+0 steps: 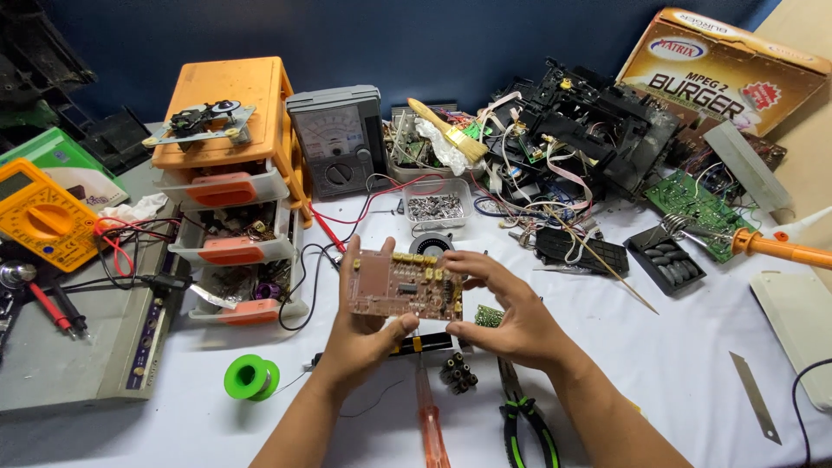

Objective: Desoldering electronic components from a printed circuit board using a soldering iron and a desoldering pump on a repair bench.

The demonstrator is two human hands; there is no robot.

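- While the brown circuit board (405,285) is held up above the white surface (676,347), both hands share it: the left hand (362,325) curls around its left edge, thumb under the lower edge and fingers behind, and the right hand (507,308) pinches its right edge with fingers half curled, palm open toward the board.
- Because the grip sits only on the edges, a slip could tip the board out; it would likely land on the small black cluster of parts (458,373), the orange-handled screwdriver (429,416) or the green-handled pliers (520,416) lying just below.
- Since the fingertips rest close to the yellow components along the top, pressure there might bend a leg or crack a joint.
- As the red and black leads (347,217) trail across the surface just behind the board, a sweep of the left forearm might snag them and drag the grey analogue meter (340,143).
- With the soldering iron (763,247) resting off to the right, a wide move of the right elbow could knock it; whether it is hot cannot be told.
- Near the left wrist, the green solder spool (251,378) could roll if nudged.
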